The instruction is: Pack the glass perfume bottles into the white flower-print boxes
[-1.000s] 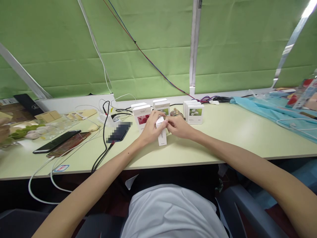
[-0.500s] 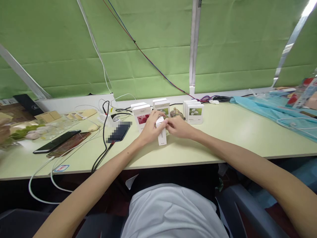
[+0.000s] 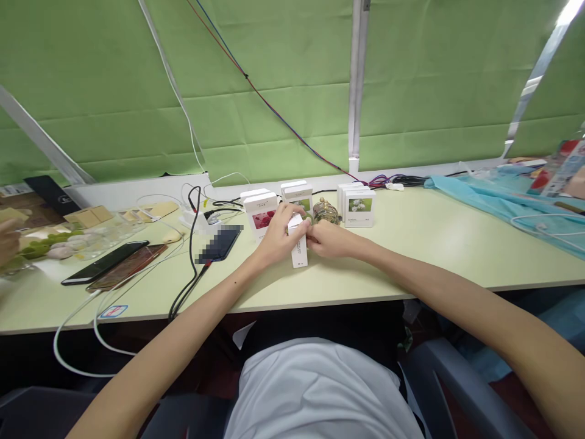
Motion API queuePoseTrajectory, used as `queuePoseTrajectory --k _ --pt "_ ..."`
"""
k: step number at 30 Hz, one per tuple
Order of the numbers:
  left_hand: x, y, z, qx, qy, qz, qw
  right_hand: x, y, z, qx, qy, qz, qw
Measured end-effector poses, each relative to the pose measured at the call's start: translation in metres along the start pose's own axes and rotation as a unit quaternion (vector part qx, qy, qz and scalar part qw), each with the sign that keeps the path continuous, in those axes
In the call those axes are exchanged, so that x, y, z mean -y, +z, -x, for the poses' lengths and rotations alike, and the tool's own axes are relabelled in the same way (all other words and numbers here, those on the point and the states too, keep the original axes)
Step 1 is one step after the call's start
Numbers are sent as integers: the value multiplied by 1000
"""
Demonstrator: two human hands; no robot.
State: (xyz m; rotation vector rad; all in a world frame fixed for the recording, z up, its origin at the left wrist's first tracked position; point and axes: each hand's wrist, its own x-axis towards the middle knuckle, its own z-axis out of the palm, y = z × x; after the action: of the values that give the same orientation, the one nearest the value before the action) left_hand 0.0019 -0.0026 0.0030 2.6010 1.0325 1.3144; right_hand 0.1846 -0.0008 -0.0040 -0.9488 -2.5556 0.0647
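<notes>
A small white carton (image 3: 300,251) with dark print stands upright near the table's front edge. My left hand (image 3: 280,236) is closed around its left side and top, the thumb lying across the upper part. Against the carton's right side sits my right hand (image 3: 333,239), fingers curled in and their tips hidden. Just behind my hands are a white box with red flowers (image 3: 261,214), a white box with a green picture (image 3: 298,194) and an ornate gold-coloured metal piece (image 3: 326,211). To their right stand several white boxes with white flowers (image 3: 359,210).
A phone (image 3: 222,242) on a black cable lies left of my hands, with two more phones (image 3: 107,261) further left. A co-worker's hand (image 3: 8,241) is at the far left edge. Blue plastic sheeting (image 3: 484,198) covers the table's right end.
My right hand has shifted slightly down along the carton's right side, and its fingers are curled tighter. My left hand keeps its hold. The co-worker's hand at far left has moved.
</notes>
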Motion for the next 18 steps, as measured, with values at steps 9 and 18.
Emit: queuePoseTrajectory --k 9,18 --pt "0 0 0 -9 -1 -7 1000 -1 1 0 -7 -9 -8 1000" --pt "1 2 0 -10 0 -1 1000 -4 3 0 -17 -13 -39 999"
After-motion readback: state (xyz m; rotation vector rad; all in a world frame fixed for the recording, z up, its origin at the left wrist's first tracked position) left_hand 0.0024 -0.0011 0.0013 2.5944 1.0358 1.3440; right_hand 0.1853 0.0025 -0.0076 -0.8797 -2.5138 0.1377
